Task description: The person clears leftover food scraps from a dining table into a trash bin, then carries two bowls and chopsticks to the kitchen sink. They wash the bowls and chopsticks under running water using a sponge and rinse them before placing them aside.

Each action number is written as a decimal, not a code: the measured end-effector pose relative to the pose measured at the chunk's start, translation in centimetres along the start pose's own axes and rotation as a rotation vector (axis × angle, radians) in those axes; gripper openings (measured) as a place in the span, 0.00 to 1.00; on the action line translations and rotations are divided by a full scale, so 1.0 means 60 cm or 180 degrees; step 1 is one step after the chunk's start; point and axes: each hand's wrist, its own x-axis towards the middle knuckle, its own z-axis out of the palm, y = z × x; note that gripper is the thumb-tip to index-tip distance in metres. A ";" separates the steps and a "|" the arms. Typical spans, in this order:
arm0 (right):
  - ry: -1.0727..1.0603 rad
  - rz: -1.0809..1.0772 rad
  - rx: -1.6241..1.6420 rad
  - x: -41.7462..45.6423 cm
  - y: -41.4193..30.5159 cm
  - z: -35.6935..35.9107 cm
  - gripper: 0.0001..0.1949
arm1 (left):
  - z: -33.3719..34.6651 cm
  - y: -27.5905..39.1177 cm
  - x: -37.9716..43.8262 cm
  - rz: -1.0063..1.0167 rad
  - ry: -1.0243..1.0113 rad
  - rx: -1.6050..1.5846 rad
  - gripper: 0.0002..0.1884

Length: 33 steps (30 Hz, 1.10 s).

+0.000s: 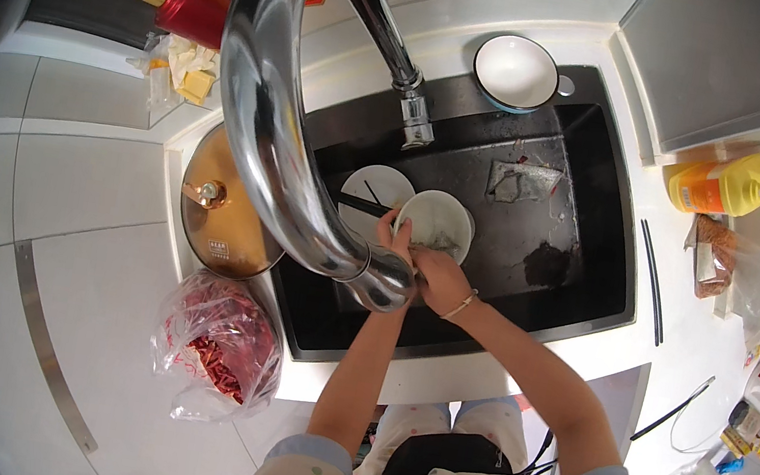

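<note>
My left hand [394, 231] grips the left rim of a white bowl [438, 209], tilted over the black sink [363, 343]. At the bowl's near rim, my right hand [445, 283] has its fingers curled against a grey scrubber [444, 245], which looks like steel wool and reaches inside the bowl. Another pale dish shows slightly behind the bowl's right edge. To the left, a white plate [382, 180] lies in the sink with black chopsticks [361, 202] across it. The faucet base partly covers my wrists, and some fingertips are hidden.
A chrome faucet [255, 83] arches over the sink's left side. A black-rimmed bowl [516, 73] sits on the far ledge. A wet grey cloth [523, 182] lies in the basin. Around it are a glass lid [232, 229], a bag of dried chilies [220, 354], chopsticks [651, 284] and a yellow jug [724, 184].
</note>
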 end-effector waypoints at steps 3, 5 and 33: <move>-0.0510 -0.0623 -0.0959 -0.027 0.044 -0.030 0.16 | -0.004 0.018 0.008 0.0152 -0.0354 0.0409 0.18; -0.0851 -0.0983 -0.1824 -0.029 0.102 -0.056 0.16 | 0.004 0.035 0.016 0.0192 -0.0750 0.0788 0.16; -0.0338 -0.0073 -0.1284 0.023 0.057 -0.006 0.35 | -0.034 0.034 0.042 -0.0359 -0.0379 0.0360 0.19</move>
